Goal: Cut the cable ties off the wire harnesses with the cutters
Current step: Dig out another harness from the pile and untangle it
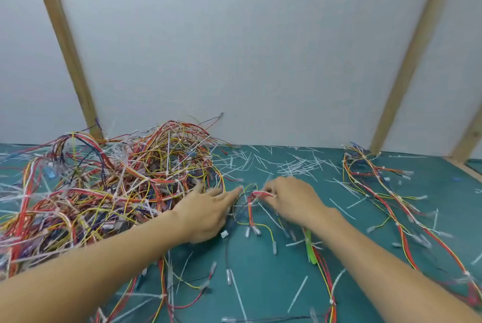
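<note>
left hand: fingers spread on wire harness | right hand: seemingly pinching it

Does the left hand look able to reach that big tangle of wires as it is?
Probably yes. The left hand already lies at the edge of the big wire pile, fingers straight, holding nothing, and nothing stands between them.

Pale grey-white wall panels behind, crossed by slanting light wooden battens at left and right, with a third wooden strip at the far right edge, above a teal-green mat-covered worktop, all under soft, even light without hard shadows.
</note>
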Tool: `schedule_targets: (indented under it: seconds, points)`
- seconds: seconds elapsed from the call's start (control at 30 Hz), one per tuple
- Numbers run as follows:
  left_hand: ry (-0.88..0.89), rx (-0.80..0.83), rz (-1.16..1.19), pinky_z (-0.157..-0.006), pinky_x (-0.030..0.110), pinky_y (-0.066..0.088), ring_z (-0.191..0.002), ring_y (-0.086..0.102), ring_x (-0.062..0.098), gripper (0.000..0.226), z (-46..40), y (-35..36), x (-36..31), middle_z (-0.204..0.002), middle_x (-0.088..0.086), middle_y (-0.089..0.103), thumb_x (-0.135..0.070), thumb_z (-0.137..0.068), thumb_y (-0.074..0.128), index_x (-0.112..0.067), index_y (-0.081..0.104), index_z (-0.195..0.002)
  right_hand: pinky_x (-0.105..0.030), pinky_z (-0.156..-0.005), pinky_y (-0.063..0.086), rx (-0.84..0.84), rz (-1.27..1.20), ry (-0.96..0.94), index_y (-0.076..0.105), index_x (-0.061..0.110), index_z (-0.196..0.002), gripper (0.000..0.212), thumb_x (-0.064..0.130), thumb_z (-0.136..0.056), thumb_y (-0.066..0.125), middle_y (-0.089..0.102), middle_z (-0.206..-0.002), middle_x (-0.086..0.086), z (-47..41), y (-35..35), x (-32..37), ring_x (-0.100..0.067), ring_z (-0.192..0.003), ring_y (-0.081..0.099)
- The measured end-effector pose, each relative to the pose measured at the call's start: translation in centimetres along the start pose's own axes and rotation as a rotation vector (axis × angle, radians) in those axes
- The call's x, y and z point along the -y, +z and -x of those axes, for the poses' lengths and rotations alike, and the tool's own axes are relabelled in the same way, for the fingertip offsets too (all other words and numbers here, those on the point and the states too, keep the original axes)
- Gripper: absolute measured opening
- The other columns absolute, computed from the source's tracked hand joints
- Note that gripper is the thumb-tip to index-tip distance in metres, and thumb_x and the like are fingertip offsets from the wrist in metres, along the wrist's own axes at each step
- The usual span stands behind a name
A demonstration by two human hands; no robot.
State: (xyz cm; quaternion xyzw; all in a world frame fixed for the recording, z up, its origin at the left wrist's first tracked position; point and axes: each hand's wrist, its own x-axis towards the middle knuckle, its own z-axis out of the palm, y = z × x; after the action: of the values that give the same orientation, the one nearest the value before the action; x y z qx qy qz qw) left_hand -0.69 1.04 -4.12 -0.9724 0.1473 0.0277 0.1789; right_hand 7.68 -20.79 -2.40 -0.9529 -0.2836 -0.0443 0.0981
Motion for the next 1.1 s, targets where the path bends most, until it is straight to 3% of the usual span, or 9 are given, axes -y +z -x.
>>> schedule_targets:
  seconds: [0.1,0.23,0.37,0.57,0.67,0.77,0.93,1.0,1.1]
  points:
    - [-0.038,-0.047,0.062,-0.121,0.051,0.018,-0.144,0.035,0.018,0.06,-1.3,1.2,0.4,-0.152,-0.003,0.045,-0.05,-0.105,0.015,-0.024,0.007,-0.16,-0.029,-0.06,0.039,-0.152,-0.209,0.183,0.074,0.03,-0.099,0.018,0.038,-0.101,0.058,0.068,-0.079,0.011,-0.4,-0.6,-2.2,-0.015,-0.075,0.063]
    - [-0.027,-0.067,-0.084,-0.122,0.047,0.02,-0.148,0.031,0.017,0.057,-0.5,3.0,3.9,-0.155,-0.008,0.041,-0.053,-0.106,0.01,-0.033,0.026,-0.156,-0.028,-0.05,0.032,-0.364,-0.813,0.371,0.072,0.021,-0.082,0.028,0.021,-0.103,0.054,0.056,-0.054,0.01,-1.1,-2.8,-4.3,-0.011,-0.048,0.046]
    - [0.028,-0.332,-0.156,-0.109,0.038,0.046,-0.126,0.061,0.015,0.063,1.5,3.9,7.9,-0.134,-0.008,0.065,-0.043,-0.106,0.01,-0.027,0.064,-0.135,-0.019,-0.037,0.027,-0.404,-1.199,0.39,0.069,0.018,-0.099,0.016,0.027,-0.104,0.056,0.069,-0.083,0.002,-0.1,-6.7,-4.7,-0.003,-0.038,0.034]
    - [0.019,-0.563,-0.109,-0.086,0.039,0.051,-0.103,0.067,0.023,0.036,0.6,0.7,4.2,-0.116,-0.001,0.071,-0.035,-0.089,0.048,-0.022,0.073,-0.111,-0.014,-0.036,0.016,-0.319,-1.395,0.188,0.066,0.024,-0.105,0.017,0.015,-0.104,0.052,0.073,-0.099,0.002,1.5,-10.5,-2.6,-0.003,-0.037,0.027]
    - [0.019,-0.689,0.199,-0.074,0.037,0.05,-0.08,0.065,0.016,0.026,-0.9,-3.6,0.3,-0.086,-0.01,0.069,-0.037,-0.092,0.047,-0.025,0.07,-0.091,-0.014,-0.034,0.021,-0.296,-1.794,0.046,0.073,0.021,-0.102,0.023,0.022,-0.104,0.05,0.074,-0.1,0.002,1.6,-11.1,-2.1,-0.004,-0.041,0.031]
    - [-0.09,-0.51,0.723,-0.068,0.033,0.055,-0.064,0.065,0.005,0.031,-2.7,-7.4,-2.5,-0.072,-0.015,0.071,-0.045,-0.092,0.045,-0.024,0.068,-0.088,-0.016,-0.032,0.022,-0.284,-2.081,0.187,0.071,0.021,-0.094,0.024,0.029,-0.104,0.051,0.067,-0.091,0.003,0.8,-9.5,-2.2,-0.005,-0.04,0.031]
    - [-0.242,-0.066,1.072,-0.048,0.02,0.043,-0.069,0.074,0.024,0.021,-4.9,-6.5,-4.4,-0.089,0.001,0.077,-0.018,-0.099,0.048,-0.006,0.064,-0.102,-0.015,-0.031,0.019,-0.004,-1.67,0.584,0.065,0.014,-0.1,0.019,0.021,-0.105,0.048,0.062,-0.085,-0.001,1.4,-1.3,-1.9,-0.003,-0.037,0.032]
    - [-0.381,-0.087,1.283,-0.048,0.022,0.041,-0.07,0.07,0.022,0.024,-5.1,-5.4,-5.2,-0.096,0.002,0.074,-0.008,-0.096,0.045,-0.008,0.063,-0.112,-0.017,-0.033,0.022,0.004,-1.439,0.59,0.069,0.016,-0.103,0.02,0.027,-0.105,0.053,0.067,-0.091,-0.002,2.3,0.9,-1.9,-0.003,-0.036,0.036]
    - [-0.521,-0.333,1.731,-0.064,0.028,0.046,-0.079,0.067,0.014,0.029,-5.4,-4.4,-6.2,-0.107,0.003,0.072,-0.009,-0.097,0.05,-0.021,0.063,-0.12,-0.025,-0.049,0.04,-0.196,-1.114,0.463,0.062,0.026,-0.103,0.015,0.04,-0.1,0.062,0.071,-0.086,0.005,3.3,1.9,-2.4,-0.003,-0.041,0.048]
